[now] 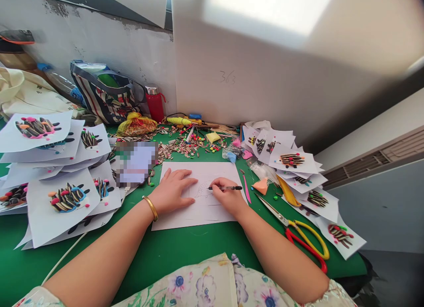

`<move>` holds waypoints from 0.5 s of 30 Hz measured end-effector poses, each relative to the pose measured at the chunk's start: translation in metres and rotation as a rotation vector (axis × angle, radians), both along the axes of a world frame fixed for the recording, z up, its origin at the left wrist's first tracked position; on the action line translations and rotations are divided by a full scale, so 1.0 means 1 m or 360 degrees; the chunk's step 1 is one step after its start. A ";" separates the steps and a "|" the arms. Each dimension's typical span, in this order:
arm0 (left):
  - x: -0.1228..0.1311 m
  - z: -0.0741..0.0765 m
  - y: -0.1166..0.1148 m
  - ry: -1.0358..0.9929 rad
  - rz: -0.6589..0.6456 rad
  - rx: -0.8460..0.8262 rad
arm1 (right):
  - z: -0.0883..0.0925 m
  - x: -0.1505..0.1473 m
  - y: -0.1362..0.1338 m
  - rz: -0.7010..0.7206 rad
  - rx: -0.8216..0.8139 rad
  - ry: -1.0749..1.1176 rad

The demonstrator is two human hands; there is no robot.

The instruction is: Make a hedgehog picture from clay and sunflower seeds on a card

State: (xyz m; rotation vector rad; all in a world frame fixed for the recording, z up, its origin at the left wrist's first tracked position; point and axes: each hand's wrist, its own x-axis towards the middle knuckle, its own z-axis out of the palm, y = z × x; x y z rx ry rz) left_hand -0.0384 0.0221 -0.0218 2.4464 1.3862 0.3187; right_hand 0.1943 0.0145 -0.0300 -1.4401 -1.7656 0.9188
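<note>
A white sheet of paper (195, 214) lies on the green table in front of me, with a thin line drawing (202, 189) near its middle. My left hand (174, 191) rests flat on the sheet's left part, fingers spread, a gold bangle at the wrist. On the right side of the drawing, my right hand (228, 197) is closed round a black pen (233, 188), whose tip touches or nearly touches the paper. A pink plastic tool (246, 188) lies just right of the sheet.
Stacks of seed-decorated cards stand at the left (66, 201) and right (294, 160). Scissors (298, 236) lie open beside my right forearm. Loose seeds (180, 148), a phone (136, 163) with a cable, a red bottle (155, 106) and a striped bag (106, 95) are farther back.
</note>
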 end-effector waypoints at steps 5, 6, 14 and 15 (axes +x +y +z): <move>0.000 0.000 0.000 0.0002 -0.0008 0.0000 | 0.000 0.002 0.002 -0.0038 -0.0022 -0.0003; 0.000 0.000 0.000 0.0001 -0.0008 0.0001 | 0.000 0.002 0.002 -0.0029 -0.0019 -0.0005; 0.000 0.000 0.000 0.0015 -0.0007 0.0006 | 0.000 0.002 0.002 -0.0028 -0.0013 -0.0027; 0.000 0.000 0.000 0.0014 -0.0008 0.0005 | 0.000 0.003 0.003 -0.0036 -0.0015 -0.0013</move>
